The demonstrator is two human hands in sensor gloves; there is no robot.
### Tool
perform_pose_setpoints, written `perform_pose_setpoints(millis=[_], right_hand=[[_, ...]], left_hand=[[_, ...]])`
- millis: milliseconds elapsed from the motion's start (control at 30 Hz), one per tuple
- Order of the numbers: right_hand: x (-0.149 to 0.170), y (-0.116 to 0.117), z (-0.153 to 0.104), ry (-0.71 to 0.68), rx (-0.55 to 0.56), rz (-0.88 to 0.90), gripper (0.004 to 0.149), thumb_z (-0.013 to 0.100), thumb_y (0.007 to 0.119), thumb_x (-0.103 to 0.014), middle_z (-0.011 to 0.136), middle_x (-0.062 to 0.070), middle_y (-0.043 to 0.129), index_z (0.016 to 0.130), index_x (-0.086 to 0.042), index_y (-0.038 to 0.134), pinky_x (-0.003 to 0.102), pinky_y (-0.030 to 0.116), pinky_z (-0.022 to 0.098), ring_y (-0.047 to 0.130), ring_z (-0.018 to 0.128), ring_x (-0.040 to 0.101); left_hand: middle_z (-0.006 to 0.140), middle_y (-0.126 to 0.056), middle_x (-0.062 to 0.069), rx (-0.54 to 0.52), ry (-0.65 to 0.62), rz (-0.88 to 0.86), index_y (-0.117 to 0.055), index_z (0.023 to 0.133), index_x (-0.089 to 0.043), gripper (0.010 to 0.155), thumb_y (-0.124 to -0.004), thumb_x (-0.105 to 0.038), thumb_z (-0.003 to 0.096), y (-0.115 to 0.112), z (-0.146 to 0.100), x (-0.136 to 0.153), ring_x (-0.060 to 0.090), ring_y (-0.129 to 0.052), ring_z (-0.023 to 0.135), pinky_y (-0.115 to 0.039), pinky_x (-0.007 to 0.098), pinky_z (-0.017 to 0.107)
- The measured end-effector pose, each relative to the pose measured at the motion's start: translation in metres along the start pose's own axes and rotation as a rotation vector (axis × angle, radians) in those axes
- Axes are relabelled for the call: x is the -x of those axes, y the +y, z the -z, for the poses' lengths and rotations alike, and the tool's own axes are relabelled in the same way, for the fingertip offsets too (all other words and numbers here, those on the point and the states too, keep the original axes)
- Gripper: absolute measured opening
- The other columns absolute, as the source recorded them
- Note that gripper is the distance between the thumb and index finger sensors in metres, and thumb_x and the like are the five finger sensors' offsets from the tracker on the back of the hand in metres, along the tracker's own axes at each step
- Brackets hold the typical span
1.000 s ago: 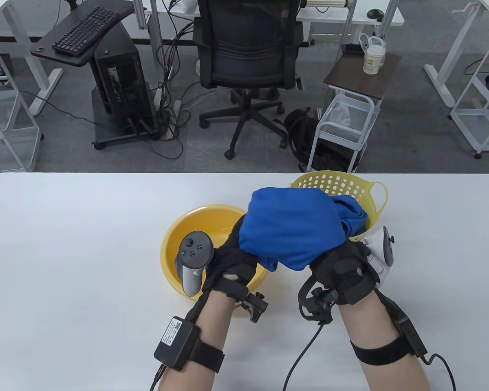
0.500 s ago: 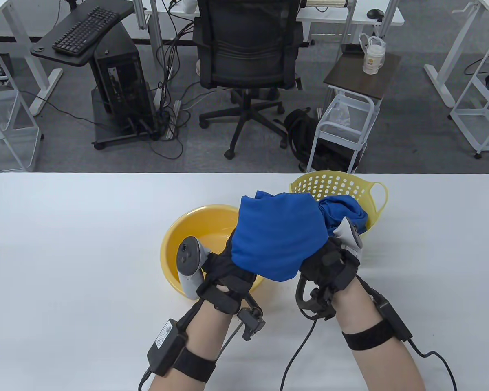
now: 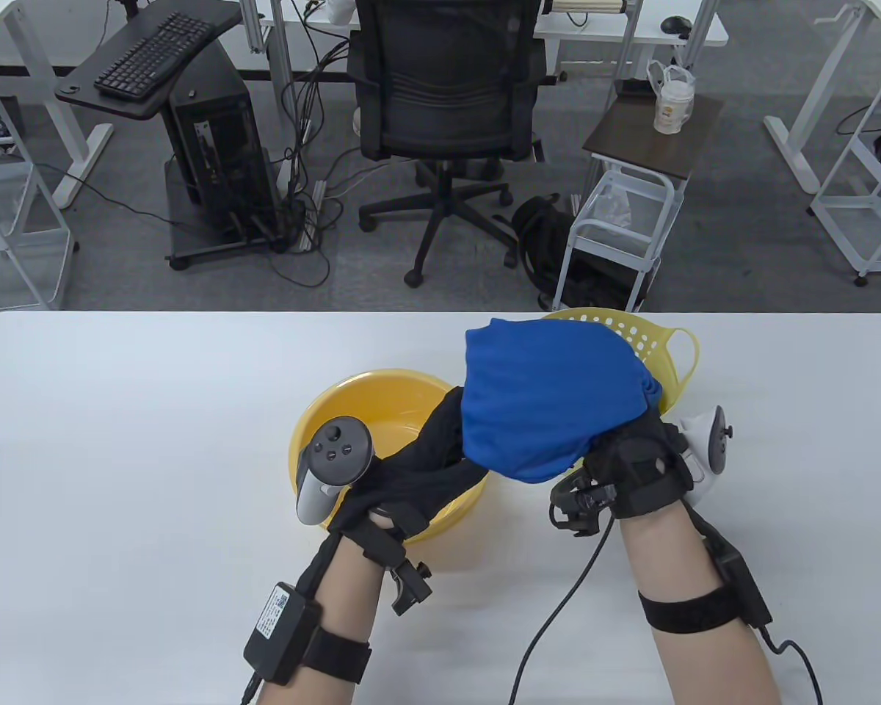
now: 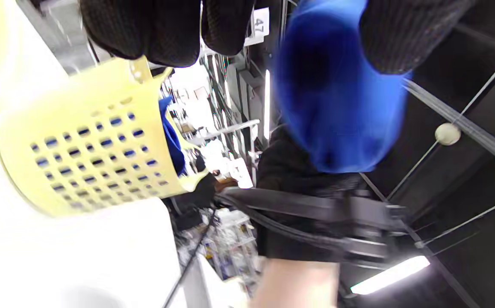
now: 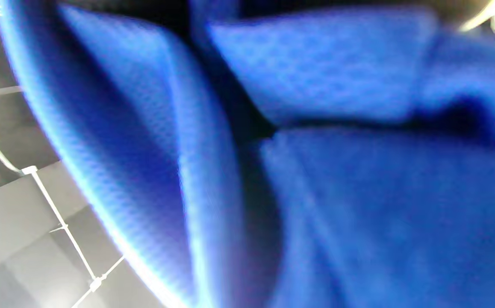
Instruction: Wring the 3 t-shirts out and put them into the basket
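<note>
Now the bunched blue fabric t-shirt [image 3: 550,400] is held further toward the perforated yellow plastic basket [image 3: 657,345] than half a second ago, partly over its rim. It is gripped by the left hand [image 3: 411,470] and right hand [image 3: 635,470], fingers curled on cloth. More blue cloth is seen inside the basket. A round yellow plastic basin [image 3: 330,400] sits left of the basket, under the left hand.

Left hand [image 3: 411,477] and right hand [image 3: 635,470]: black sensor gloves, grey and white trackers, black forearm straps, trailing cables, bare forearms.
</note>
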State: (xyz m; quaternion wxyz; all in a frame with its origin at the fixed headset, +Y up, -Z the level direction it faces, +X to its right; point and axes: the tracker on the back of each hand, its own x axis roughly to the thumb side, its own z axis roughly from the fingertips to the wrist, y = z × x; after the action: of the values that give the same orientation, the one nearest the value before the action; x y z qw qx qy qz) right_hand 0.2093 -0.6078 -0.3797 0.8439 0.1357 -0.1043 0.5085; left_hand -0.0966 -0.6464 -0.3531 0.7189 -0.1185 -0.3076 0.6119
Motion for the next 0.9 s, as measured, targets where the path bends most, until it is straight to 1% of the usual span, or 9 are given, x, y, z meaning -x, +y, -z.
perform_pose_setpoints(millis=[100,200,367,467,500,633,733,833,900], right_hand=[[-0.013,0.001,-0.002,-0.198,0.021,-0.187,0.048,0.061,0.077,-0.029,0.084,0.034,0.081,0.103,-0.010,0.065,0.034,0.086,0.016,0.096,0.033,0.042],[-0.018,0.022,-0.010,-0.401,-0.069,-0.359,0.048,0.060,0.078,-0.031,0.086,0.031,0.082,0.103,-0.013,0.067,0.036,0.087,0.019,0.095,0.036,0.043],[-0.014,0.069,-0.028,-0.567,-0.462,-0.519,0.047,0.057,0.084,-0.031,0.090,0.030,0.084,0.100,-0.015,0.075,0.047,0.086,0.027,0.093,0.047,0.053],[-0.008,0.088,-0.036,-0.570,-0.737,-0.636,0.044,0.056,0.084,-0.035,0.094,0.025,0.084,0.095,-0.017,0.080,0.055,0.084,0.038,0.088,0.060,0.057],[-0.005,0.092,-0.040,-0.556,-0.775,-0.640,0.043,0.056,0.085,-0.034,0.095,0.025,0.083,0.094,-0.015,0.082,0.057,0.082,0.040,0.085,0.061,0.059],[-0.003,0.098,-0.042,-0.569,-0.822,-0.598,0.041,0.054,0.086,-0.035,0.091,0.026,0.084,0.089,-0.013,0.086,0.057,0.082,0.038,0.084,0.058,0.060],[-0.003,0.100,-0.044,-0.583,-0.835,-0.558,0.040,0.053,0.086,-0.036,0.091,0.026,0.084,0.087,-0.013,0.087,0.058,0.081,0.038,0.083,0.058,0.060],[-0.003,0.102,-0.047,-0.585,-0.856,-0.546,0.040,0.053,0.086,-0.036,0.091,0.025,0.084,0.086,-0.012,0.088,0.058,0.079,0.039,0.081,0.059,0.060],[-0.005,0.103,-0.048,-0.618,-0.841,-0.587,0.040,0.053,0.085,-0.036,0.091,0.025,0.084,0.085,-0.012,0.088,0.058,0.079,0.040,0.081,0.060,0.060]], left_hand=[[0.131,-0.050,0.014,0.119,-0.021,-0.269,-0.014,0.121,-0.035,0.097,-0.078,-0.073,0.0581,-0.002,0.001,0.004,0.044,-0.076,0.103,-0.076,0.053,0.070],[0.131,-0.045,0.019,0.183,-0.031,-0.381,-0.008,0.120,-0.032,0.103,-0.073,-0.080,0.0563,-0.007,0.002,0.007,0.043,-0.081,0.099,-0.082,0.047,0.065],[0.127,-0.041,0.030,0.145,-0.091,-0.650,0.000,0.119,-0.027,0.114,-0.067,-0.090,0.0506,-0.003,-0.003,0.013,0.040,-0.085,0.093,-0.086,0.041,0.061],[0.127,-0.041,0.030,0.113,-0.083,-0.616,0.001,0.119,-0.030,0.116,-0.067,-0.093,0.0492,0.008,-0.010,0.015,0.047,-0.080,0.094,-0.085,0.044,0.062],[0.128,-0.043,0.028,0.110,-0.061,-0.592,0.000,0.119,-0.031,0.116,-0.068,-0.093,0.0487,0.011,-0.012,0.017,0.049,-0.080,0.095,-0.085,0.044,0.062],[0.131,-0.049,0.018,0.130,-0.060,-0.507,-0.011,0.122,-0.040,0.111,-0.078,-0.089,0.0478,0.014,-0.013,0.016,0.050,-0.069,0.105,-0.082,0.051,0.065],[0.135,-0.030,0.019,0.162,-0.135,-0.526,-0.014,0.122,-0.043,0.106,-0.081,-0.085,0.0505,0.014,-0.011,0.011,0.052,-0.054,0.114,-0.074,0.059,0.072],[0.135,-0.026,0.019,0.167,-0.226,-0.584,-0.020,0.122,-0.044,0.094,-0.085,-0.070,0.0590,0.011,-0.008,0.009,0.051,-0.053,0.115,-0.072,0.062,0.074],[0.135,-0.037,0.014,0.093,-0.237,-0.599,-0.031,0.122,-0.045,0.080,-0.083,-0.057,0.0626,0.013,-0.007,0.009,0.050,-0.059,0.113,-0.075,0.061,0.073]])
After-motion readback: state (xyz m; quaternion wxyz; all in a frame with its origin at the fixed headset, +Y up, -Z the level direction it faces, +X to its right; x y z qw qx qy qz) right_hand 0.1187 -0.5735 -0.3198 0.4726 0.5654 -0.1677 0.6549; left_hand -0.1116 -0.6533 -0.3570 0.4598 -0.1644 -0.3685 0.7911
